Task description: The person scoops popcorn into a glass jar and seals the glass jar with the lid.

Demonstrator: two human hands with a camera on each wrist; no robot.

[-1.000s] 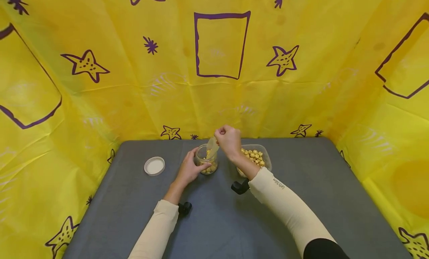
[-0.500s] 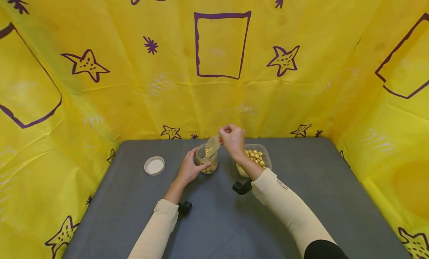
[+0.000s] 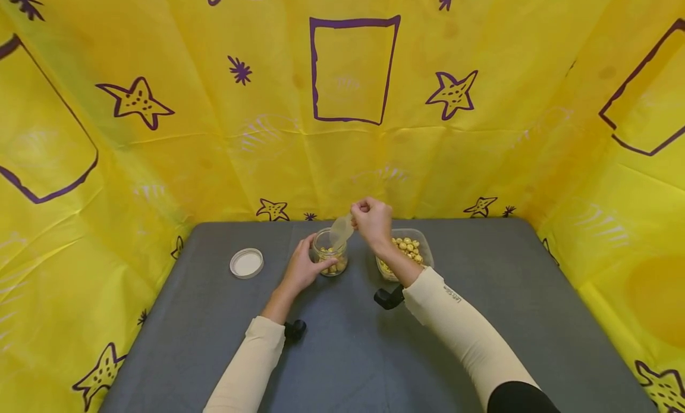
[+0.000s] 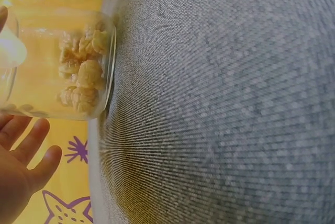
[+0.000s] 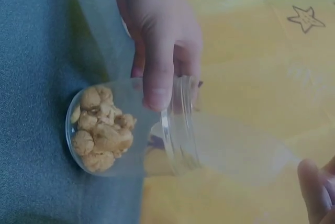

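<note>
A clear glass jar [image 5: 133, 158] stands upright on the table, with caramel-coloured popcorn [image 5: 99, 135] heaped in its bottom. My left hand [image 3: 301, 269] grips the jar's side near the neck, thumb in front and fingers round the far side. With the fingertips of my right hand [image 3: 373, 223] I pinch a translucent scoop [image 3: 341, 231]. The scoop tilts down, its tip inside the jar's mouth. No popcorn shows in it. In the left wrist view, the jar's popcorn [image 4: 84, 72] is seen through the glass.
Right of the jar, partly behind my right forearm, is a clear plastic container [image 3: 430, 255] of popcorn [image 3: 409, 246]. A white-lined round lid [image 3: 247, 263] lies to the left on the grey table [image 3: 342, 341]. Yellow patterned cloth [image 3: 267, 163] hangs behind and at both sides.
My right hand has shifted slightly right. Popcorn that showed in the scoop has dropped into the jar. My left hand keeps its hold on the jar.
</note>
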